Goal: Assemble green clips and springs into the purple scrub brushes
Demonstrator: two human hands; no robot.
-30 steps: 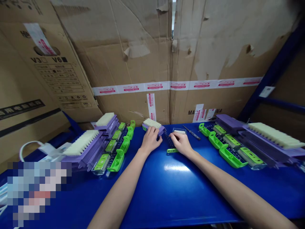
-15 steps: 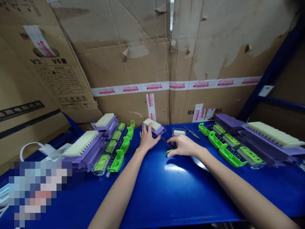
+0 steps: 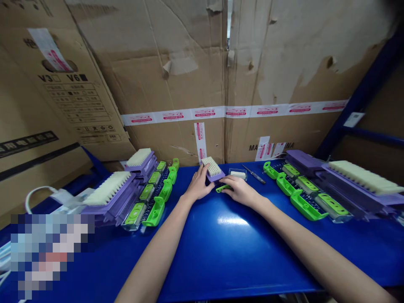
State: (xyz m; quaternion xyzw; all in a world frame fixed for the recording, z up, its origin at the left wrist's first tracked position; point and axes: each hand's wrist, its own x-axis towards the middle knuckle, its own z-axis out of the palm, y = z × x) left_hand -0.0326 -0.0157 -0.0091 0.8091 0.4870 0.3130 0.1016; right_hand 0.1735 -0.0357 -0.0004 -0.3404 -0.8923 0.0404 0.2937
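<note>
My left hand (image 3: 198,185) grips the near side of a small purple brush (image 3: 213,169) with pale bristles, which stands on the blue table (image 3: 227,244) at the back centre. My right hand (image 3: 240,190) is closed on a small green handle piece (image 3: 221,188) and holds it against the brush's near right corner. A clear little box (image 3: 238,174) with a white insert lies just behind my right hand.
Rows of purple brushes with green handles lie on the left (image 3: 139,193) and on the right (image 3: 318,189). A thin metal tool (image 3: 254,174) lies beyond the clear box. Cardboard boxes (image 3: 202,80) wall off the back. A blue shelf post (image 3: 356,101) rises at right.
The brush has turned and shifted slightly right under my left hand. My right hand picked the green piece off the table and brought it up to the brush.
</note>
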